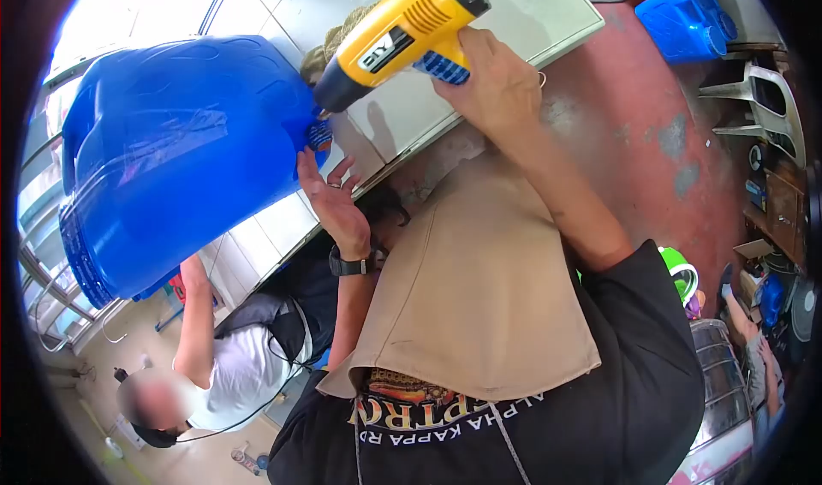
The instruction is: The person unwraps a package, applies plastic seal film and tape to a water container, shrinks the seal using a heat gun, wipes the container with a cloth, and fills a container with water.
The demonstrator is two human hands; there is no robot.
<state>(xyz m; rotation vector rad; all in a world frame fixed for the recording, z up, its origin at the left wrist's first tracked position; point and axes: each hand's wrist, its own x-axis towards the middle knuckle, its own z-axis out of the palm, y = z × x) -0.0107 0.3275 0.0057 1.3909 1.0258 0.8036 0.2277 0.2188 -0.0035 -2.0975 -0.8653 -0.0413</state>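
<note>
A large blue plastic container (pixel 180 160) lies on its side on the white tiled counter, its neck toward the right. My right hand (pixel 497 83) is wrapped round the handle of a yellow and black heat gun (pixel 402 35). The gun's dark nozzle points down and left at the container's neck (pixel 318 134). Just below that neck is my left hand (pixel 334 198), palm up with its fingers apart, the fingertips at or very near the container. A dark watch is on my left wrist. Behind the heat gun lies a brownish cloth (pixel 330 44).
Another person (pixel 248 365) in a white shirt is at the lower left, an arm raised beside the container. Blue jugs (pixel 676 23) stand at the upper right, near a white plastic chair (pixel 766 100). A further person (pixel 758 357) is at the far right.
</note>
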